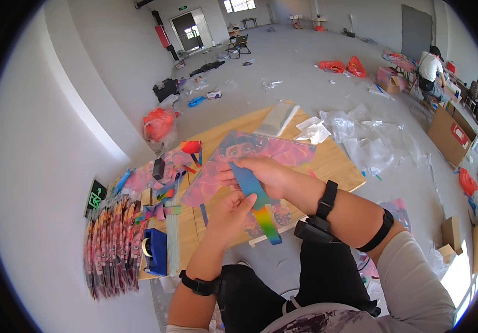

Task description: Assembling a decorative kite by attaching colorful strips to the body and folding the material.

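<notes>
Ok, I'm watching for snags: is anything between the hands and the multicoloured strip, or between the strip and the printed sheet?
Nothing foreign is visible: the left hand and right hand both touch the multicoloured strip. Between it and the printed sheet, only the hands themselves partly intervene.

A pale grey short-sleeved T-shirt (pixel 416 272) covers the torso, a dark, sketchy print (pixel 317 323) across its front. The trousers (pixel 328 272) are black, with a pale drawstring (pixel 290 304) at the waist. Two black bands circle the right arm (pixel 355 219) — a forearm strap (pixel 326 204) bearing a blocky black device (pixel 314 228), and a plainer elbow strap (pixel 382 235). On the left forearm (pixel 211 258) sits a black buckled band (pixel 200 285). The fingers (pixel 248 202) are bare.
</notes>
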A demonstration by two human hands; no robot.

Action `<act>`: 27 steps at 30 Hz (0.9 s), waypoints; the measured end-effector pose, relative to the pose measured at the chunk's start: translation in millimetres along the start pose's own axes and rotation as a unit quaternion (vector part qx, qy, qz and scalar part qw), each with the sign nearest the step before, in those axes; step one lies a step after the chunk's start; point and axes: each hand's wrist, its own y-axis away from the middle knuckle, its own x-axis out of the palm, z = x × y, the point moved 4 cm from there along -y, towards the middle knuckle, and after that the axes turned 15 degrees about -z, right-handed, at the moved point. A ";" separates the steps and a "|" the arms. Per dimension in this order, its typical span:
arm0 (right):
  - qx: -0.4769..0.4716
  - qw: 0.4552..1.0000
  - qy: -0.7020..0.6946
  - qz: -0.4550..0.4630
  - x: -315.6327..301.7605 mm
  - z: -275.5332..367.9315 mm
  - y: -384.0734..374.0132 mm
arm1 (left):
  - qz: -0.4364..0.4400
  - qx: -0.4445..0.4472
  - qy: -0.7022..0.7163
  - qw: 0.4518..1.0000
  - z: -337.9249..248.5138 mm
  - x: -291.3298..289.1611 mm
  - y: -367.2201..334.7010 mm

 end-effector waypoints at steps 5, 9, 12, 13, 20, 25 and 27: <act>0.027 0.999 -0.019 -0.021 -11.7 7.6 -8.7 | -0.043 0.046 0.094 0.994 -13.0 -7.7 -32.8; -0.091 0.990 -0.086 -0.066 -59.8 -9.4 1.1 | -0.015 0.010 0.218 0.976 -18.7 -15.1 -82.7; -0.207 0.949 -0.050 -0.231 -109.1 -56.3 15.9 | -0.057 0.031 0.187 0.980 -19.8 -24.2 -127.6; -0.202 0.948 -0.028 -0.243 -124.0 -83.4 18.2 | -0.058 0.026 0.185 0.981 -20.3 -27.1 -142.5; -0.101 0.951 0.035 -0.291 -180.2 -207.9 16.8 | -0.145 0.138 0.113 0.973 -33.5 -41.4 -243.4; -0.156 0.935 0.168 -0.270 -187.1 -208.6 11.3 | -0.164 0.197 0.035 0.966 -27.3 -53.2 -292.1; -0.176 0.916 0.261 -0.251 -186.3 -204.6 10.5 | -0.165 0.186 0.026 0.968 -19.9 -49.8 -299.2</act>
